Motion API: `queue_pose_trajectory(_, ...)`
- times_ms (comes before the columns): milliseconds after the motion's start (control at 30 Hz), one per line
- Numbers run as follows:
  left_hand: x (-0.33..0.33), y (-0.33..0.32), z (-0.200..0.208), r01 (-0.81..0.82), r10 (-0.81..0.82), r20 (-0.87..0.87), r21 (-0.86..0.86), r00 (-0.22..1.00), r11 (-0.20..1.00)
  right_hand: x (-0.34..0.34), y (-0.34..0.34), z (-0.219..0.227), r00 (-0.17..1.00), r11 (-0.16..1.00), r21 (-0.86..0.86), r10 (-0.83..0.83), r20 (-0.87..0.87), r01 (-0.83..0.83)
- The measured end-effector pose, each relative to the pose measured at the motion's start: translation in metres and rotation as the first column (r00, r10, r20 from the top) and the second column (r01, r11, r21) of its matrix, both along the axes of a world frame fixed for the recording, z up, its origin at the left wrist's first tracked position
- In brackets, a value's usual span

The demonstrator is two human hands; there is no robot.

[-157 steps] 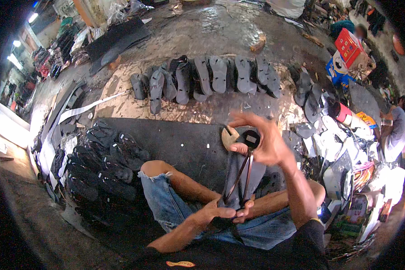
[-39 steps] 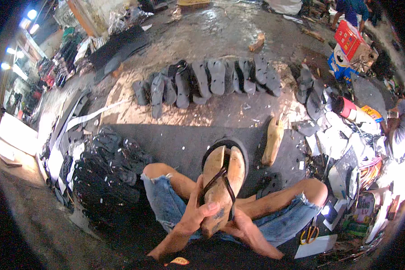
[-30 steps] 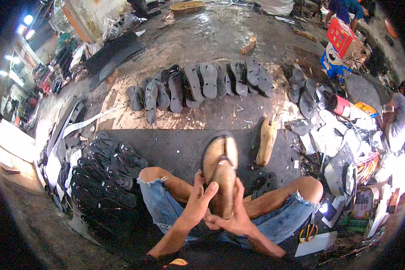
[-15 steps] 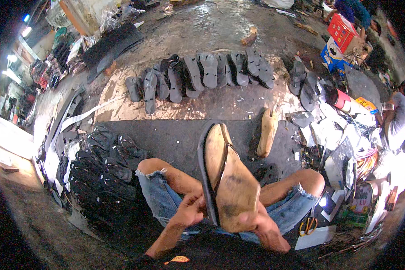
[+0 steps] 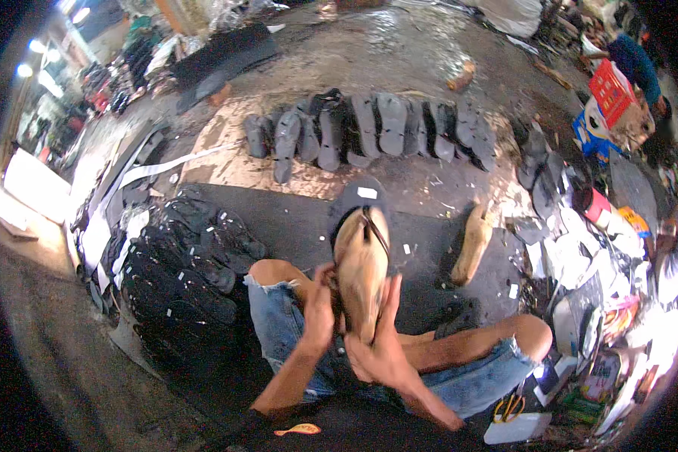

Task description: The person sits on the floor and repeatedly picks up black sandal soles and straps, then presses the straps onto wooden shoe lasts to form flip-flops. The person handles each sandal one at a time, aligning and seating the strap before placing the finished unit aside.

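Note:
Between my knees I hold up a pale wooden shoe last (image 5: pixel 361 275) with a black thong sandal (image 5: pixel 354 196) fitted on it. The sandal's toe points away from me, with a small white patch on it, and its thin dark strap crosses the last. My left hand (image 5: pixel 320 309) is closed against the left side of the last and sandal; its fingertips are partly hidden behind them. Around the narrow near end, my right hand (image 5: pixel 380 346) grips the last from the right, fingers lying along its side.
Another wooden last (image 5: pixel 472 245) lies on the dark mat (image 5: pixel 422 226) to the right. Grey soles (image 5: pixel 392 124) stand in a row beyond it. Black sandals (image 5: pixel 181 264) are heaped at left. Yellow-handled scissors (image 5: pixel 509 407) and scraps (image 5: pixel 557 237) lie at right; a person (image 5: pixel 633 64) is at far right.
The last and sandal have swung from a tilted, broad-side view to a narrower one, toe pointing away. Both hands have shifted up along the sides. The whole view has turned slightly.

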State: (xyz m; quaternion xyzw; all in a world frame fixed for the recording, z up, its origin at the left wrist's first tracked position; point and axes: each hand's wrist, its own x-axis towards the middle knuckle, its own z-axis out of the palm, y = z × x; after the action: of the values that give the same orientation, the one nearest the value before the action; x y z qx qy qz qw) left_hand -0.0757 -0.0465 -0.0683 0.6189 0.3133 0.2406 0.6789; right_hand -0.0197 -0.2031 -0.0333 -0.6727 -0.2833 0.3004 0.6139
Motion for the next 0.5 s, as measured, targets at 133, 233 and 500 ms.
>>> queue_pose_trajectory(133,-0.014,0.109,0.033,-0.049,0.172,-0.219,0.476,0.960,0.878,-0.026,-0.033,0.007,0.928,0.989,0.147,0.027,-0.371,0.030)
queue_pose_trajectory(233,-0.009,0.109,0.073,0.019,0.053,-0.153,0.431,0.987,0.902,0.021,-0.023,-0.071,0.971,0.975,-0.022,-0.224,-0.080,0.222)
queue_pose_trajectory(500,-0.004,0.068,0.070,0.300,0.017,-0.355,0.812,0.935,0.501,0.181,0.062,-0.006,0.998,0.996,-0.090,-0.014,-0.055,0.009)
